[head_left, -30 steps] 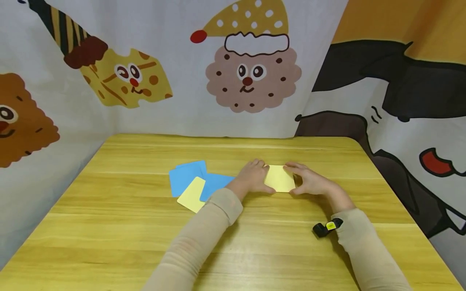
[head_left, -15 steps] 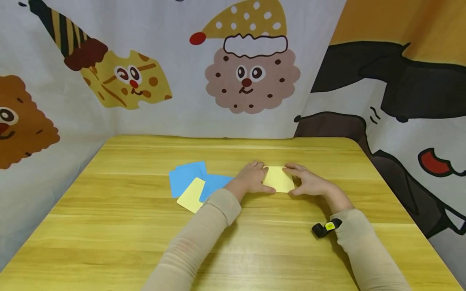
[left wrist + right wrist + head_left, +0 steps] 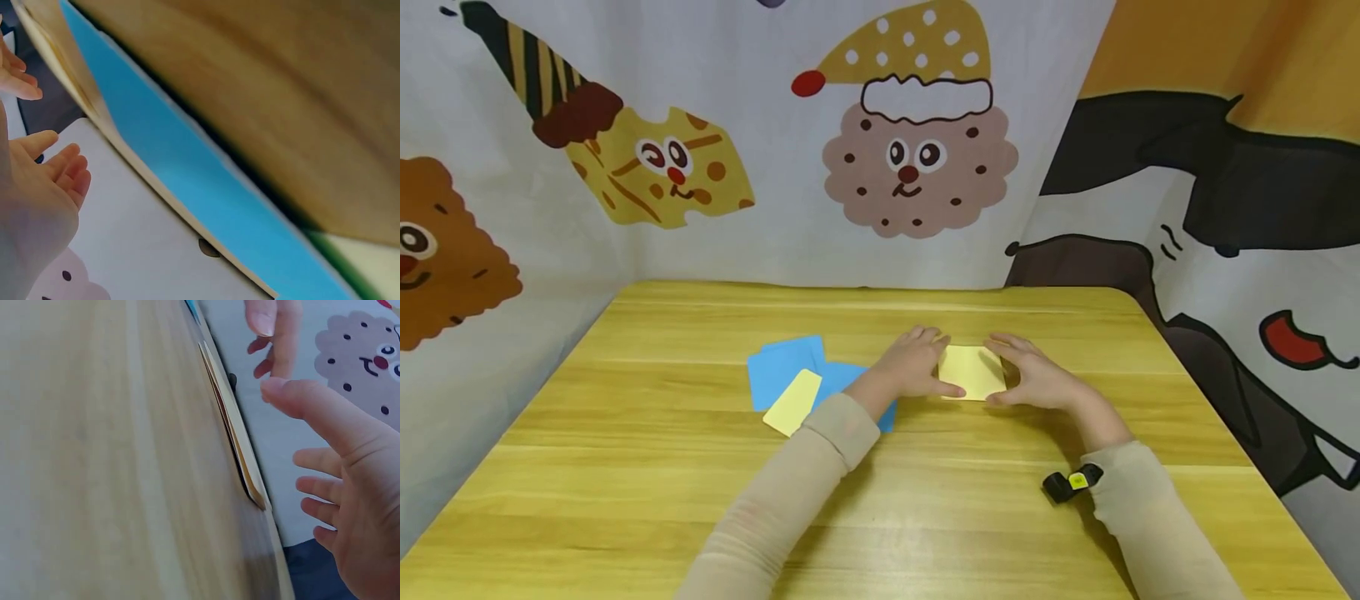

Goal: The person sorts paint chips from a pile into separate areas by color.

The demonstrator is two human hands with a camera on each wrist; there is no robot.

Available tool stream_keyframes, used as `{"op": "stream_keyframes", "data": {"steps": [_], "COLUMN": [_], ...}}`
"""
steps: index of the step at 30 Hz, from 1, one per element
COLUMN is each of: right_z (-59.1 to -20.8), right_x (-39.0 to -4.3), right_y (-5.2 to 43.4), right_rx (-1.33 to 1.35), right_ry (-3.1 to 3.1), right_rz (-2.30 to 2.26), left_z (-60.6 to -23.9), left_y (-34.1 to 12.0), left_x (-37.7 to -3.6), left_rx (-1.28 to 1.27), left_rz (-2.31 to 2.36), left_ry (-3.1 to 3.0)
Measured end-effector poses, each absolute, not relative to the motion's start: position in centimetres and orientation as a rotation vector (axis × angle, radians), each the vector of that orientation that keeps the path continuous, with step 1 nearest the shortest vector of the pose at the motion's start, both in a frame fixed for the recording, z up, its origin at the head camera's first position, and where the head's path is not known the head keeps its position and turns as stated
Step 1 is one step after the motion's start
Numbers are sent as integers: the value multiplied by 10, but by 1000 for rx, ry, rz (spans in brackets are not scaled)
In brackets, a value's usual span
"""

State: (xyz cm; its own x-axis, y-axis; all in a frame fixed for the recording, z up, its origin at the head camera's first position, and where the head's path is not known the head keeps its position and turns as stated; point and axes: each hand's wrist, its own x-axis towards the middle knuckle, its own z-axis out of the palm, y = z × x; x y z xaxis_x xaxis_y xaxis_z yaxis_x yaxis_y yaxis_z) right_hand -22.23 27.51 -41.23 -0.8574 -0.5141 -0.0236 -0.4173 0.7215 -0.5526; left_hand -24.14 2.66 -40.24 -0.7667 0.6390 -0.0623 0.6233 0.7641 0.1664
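Note:
A small stack of yellow cards (image 3: pixel 972 372) lies flat on the wooden table between my two hands. Seen edge-on in the right wrist view, the yellow cards (image 3: pixel 240 444) show slightly parted layers. On the stack's left side is my left hand (image 3: pixel 910 364), its fingers relaxed and holding nothing. My right hand (image 3: pixel 1037 373) hovers at the right side, thumb and fingers spread; in the right wrist view the same hand (image 3: pixel 362 481) is apart from the cards. Several blue cards (image 3: pixel 775 375) lie overlapping at the left, partly hidden by my left forearm, with another yellow card (image 3: pixel 793 402) on them.
The wooden table (image 3: pixel 970 517) has a far edge running along a cartoon-printed curtain (image 3: pixel 760 242). A black wrist strap with a camera (image 3: pixel 1071 482) sits on my right wrist. In the left wrist view a blue card (image 3: pixel 169 162) appears close up.
Both hands have let go of the yellow stack and raised slightly from it. The left hand and forearm have shifted a little left, uncovering a corner of blue card right of the sleeve.

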Motion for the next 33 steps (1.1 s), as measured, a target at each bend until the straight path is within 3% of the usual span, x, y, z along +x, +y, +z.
{"op": "stream_keyframes", "data": {"steps": [33], "right_z": [-401], "right_x": [-185], "right_y": [204], "right_rx": [-860], "right_ry": [2905], "right_rz": [-743], "left_z": [-391], "left_y": [-56], "left_x": [-205], "left_rx": [1172], "left_rz": [335], "left_ry": [2789]}}
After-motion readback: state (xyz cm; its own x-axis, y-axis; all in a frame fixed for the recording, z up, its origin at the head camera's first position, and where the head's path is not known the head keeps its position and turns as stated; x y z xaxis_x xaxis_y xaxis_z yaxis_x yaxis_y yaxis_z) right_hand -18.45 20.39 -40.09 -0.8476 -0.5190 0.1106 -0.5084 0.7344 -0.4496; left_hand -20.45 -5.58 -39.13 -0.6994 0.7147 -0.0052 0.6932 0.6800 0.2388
